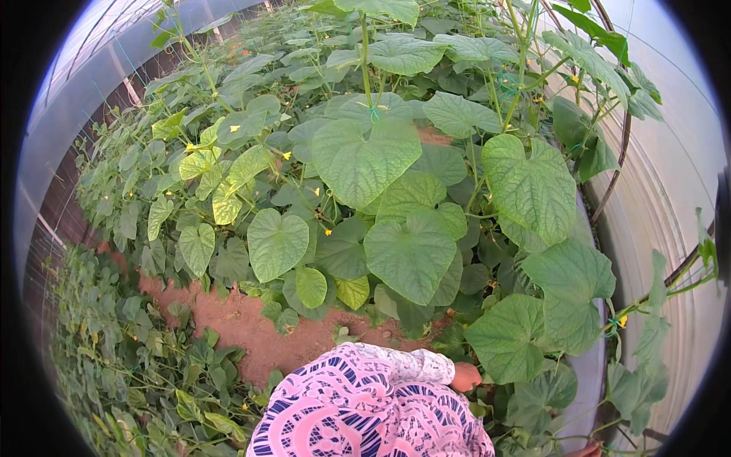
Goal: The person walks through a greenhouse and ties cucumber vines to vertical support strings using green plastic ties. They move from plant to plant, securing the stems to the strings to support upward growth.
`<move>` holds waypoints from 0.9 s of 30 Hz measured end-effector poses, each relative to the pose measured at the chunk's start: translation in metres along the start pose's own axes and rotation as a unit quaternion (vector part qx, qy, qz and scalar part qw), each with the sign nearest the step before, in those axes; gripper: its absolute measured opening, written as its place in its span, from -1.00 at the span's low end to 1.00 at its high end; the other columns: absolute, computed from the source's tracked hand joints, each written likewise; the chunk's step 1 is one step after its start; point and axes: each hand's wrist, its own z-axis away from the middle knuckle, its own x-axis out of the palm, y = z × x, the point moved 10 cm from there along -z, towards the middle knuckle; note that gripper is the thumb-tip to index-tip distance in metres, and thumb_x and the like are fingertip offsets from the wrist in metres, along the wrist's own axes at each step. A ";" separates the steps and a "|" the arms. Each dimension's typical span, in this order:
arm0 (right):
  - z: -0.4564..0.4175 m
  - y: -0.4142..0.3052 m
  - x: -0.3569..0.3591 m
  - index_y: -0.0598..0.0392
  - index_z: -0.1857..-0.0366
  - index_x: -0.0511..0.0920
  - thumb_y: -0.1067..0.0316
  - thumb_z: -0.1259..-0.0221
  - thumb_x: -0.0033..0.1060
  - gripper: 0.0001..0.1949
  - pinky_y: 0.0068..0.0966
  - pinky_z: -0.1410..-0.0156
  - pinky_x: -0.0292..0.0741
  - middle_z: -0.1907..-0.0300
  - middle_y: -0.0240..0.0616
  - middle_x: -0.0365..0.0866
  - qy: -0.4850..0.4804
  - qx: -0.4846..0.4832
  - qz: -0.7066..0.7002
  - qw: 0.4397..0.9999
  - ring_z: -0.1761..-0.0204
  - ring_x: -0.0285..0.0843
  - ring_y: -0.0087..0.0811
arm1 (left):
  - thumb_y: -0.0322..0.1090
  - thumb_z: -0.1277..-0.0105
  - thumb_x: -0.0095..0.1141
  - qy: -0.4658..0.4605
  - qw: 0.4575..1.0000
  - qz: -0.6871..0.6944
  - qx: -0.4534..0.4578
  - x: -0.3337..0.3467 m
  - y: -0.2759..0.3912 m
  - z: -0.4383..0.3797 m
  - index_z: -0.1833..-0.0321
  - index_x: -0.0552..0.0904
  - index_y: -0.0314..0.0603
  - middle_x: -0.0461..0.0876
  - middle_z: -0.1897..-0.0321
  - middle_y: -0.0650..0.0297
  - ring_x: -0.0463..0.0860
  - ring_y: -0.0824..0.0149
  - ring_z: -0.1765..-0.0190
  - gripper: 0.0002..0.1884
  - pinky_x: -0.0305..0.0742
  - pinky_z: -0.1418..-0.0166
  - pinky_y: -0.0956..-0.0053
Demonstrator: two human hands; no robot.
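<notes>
My left hand (466, 377) comes out of a pale patterned sleeve at the lower middle, beside a large cucumber leaf (508, 337). Its fingers are curled and partly hidden, so I cannot tell whether they hold anything. Part of my right hand (591, 449) shows at the bottom edge, low among leaves and stems; most of it is cut off. A patterned pink and blue garment (342, 405) covers my body. In front of me stand tall cucumber vines with broad leaves (365, 160), small yellow flowers (286, 155) and a green tie (374, 114) around one stem.
Bare reddish soil (274, 343) runs between the vines and a lower row of plants (143, 365) at the left. Plastic greenhouse sheeting (645, 188) curves along the right side, with a thin bent pole (618, 165) before it. Strings hang among the vines.
</notes>
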 end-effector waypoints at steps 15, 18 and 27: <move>0.018 0.001 0.003 0.31 0.23 0.55 0.14 -0.30 0.06 -0.66 -0.30 0.09 0.44 0.29 0.01 0.57 -0.018 0.024 -0.051 0.998 0.28 0.49 -0.15 | -0.34 -0.06 0.07 -0.019 1.000 -0.014 0.008 0.003 -0.030 0.010 0.18 0.56 -0.28 0.59 0.27 -0.01 0.56 -0.06 0.11 -0.74 0.43 0.10 0.08; 0.022 0.014 0.002 0.29 0.20 0.53 0.15 -0.31 0.06 -0.67 -0.32 0.07 0.44 0.26 0.00 0.57 -0.026 0.037 -0.052 0.998 0.25 0.50 -0.16 | -0.34 -0.07 0.07 -0.013 1.000 -0.008 0.019 0.002 -0.027 0.010 0.15 0.57 -0.26 0.60 0.27 0.00 0.56 -0.06 0.12 -0.72 0.42 0.09 0.08; 0.027 0.008 -0.016 0.25 0.16 0.51 0.15 -0.32 0.05 -0.68 -0.37 0.06 0.47 0.25 -0.04 0.56 -0.016 0.059 -0.023 0.998 0.22 0.51 -0.20 | -0.33 -0.06 0.10 -0.052 0.998 -0.034 0.002 -0.006 -0.024 0.005 0.15 0.60 -0.23 0.61 0.24 0.03 0.58 0.00 0.09 -0.72 0.44 0.06 0.12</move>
